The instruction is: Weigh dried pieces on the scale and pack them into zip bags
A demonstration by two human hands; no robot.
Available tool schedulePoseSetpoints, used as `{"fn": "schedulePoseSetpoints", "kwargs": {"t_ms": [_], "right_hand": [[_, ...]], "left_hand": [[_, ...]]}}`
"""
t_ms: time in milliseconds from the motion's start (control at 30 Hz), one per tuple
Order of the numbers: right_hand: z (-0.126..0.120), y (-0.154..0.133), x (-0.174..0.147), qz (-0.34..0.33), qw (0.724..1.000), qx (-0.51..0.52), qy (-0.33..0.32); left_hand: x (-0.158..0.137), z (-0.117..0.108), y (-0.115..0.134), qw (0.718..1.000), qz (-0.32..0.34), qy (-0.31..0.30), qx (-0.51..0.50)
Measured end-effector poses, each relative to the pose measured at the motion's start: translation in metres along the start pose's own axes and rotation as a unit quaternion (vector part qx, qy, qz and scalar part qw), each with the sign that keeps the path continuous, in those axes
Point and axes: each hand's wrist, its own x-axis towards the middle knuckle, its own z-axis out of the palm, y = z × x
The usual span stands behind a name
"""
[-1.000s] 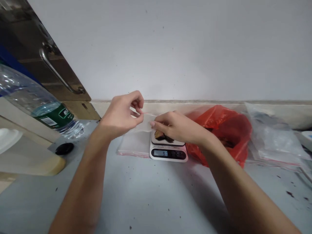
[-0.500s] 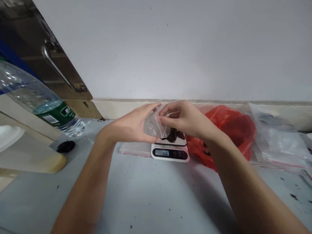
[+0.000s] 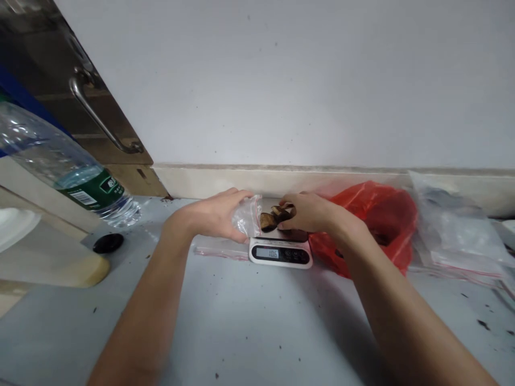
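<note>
A small clear zip bag (image 3: 248, 215) is in my left hand (image 3: 213, 217), its mouth facing right toward the scale. My right hand (image 3: 309, 211) has its fingers closed around some dark brown dried pieces (image 3: 268, 221), which look like slices with paler faces; their exact kind I cannot make out. These pieces are over the plate of a white digital kitchen scale (image 3: 280, 252), whose display seems to read 10.6. The bag's mouth is right beside the nearest slice. Flat zip bags (image 3: 221, 248) lie on the counter just left of the scale.
To the right sit a red plastic bag (image 3: 396, 214) with dark contents and a pile of clear zip bags (image 3: 458, 236). A tilted water bottle (image 3: 92, 187), a black cap (image 3: 108, 243) and a pale container (image 3: 52, 254) are at left. Dark crumbs dot the grey counter (image 3: 241, 321); a wall rises behind.
My right hand has left the bag's mouth and gone down to the brown pieces on the scale, closing on some. My left hand has lowered slightly with the bag, whose mouth is now open wider.
</note>
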Motion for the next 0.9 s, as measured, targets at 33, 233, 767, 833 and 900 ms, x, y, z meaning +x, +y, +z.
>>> {"fn": "schedulePoseSetpoints", "kwargs": {"t_ms": [33, 233, 767, 833, 900], "right_hand": [[0.000, 0.000, 0.001, 0.016, 1.000, -0.004, -0.007], [-0.003, 0.002, 0.000, 0.062, 0.998, 0.016, -0.022], [-0.018, 0.020, -0.009, 0.065, 0.987, 0.146, -0.022], [-0.018, 0.019, -0.009, 0.072, 0.986, 0.151, -0.024], [-0.018, 0.019, -0.008, 0.069, 0.988, 0.135, -0.020]], "left_hand": [[0.001, 0.001, 0.001, 1.000, -0.002, -0.007, -0.004], [0.005, 0.005, 0.001, 0.999, -0.023, -0.020, -0.014], [0.002, 0.001, 0.004, 1.000, -0.021, -0.021, 0.001], [0.002, 0.001, 0.004, 0.999, -0.033, -0.026, -0.003], [0.003, 0.003, 0.004, 0.999, -0.040, -0.029, -0.006]]}}
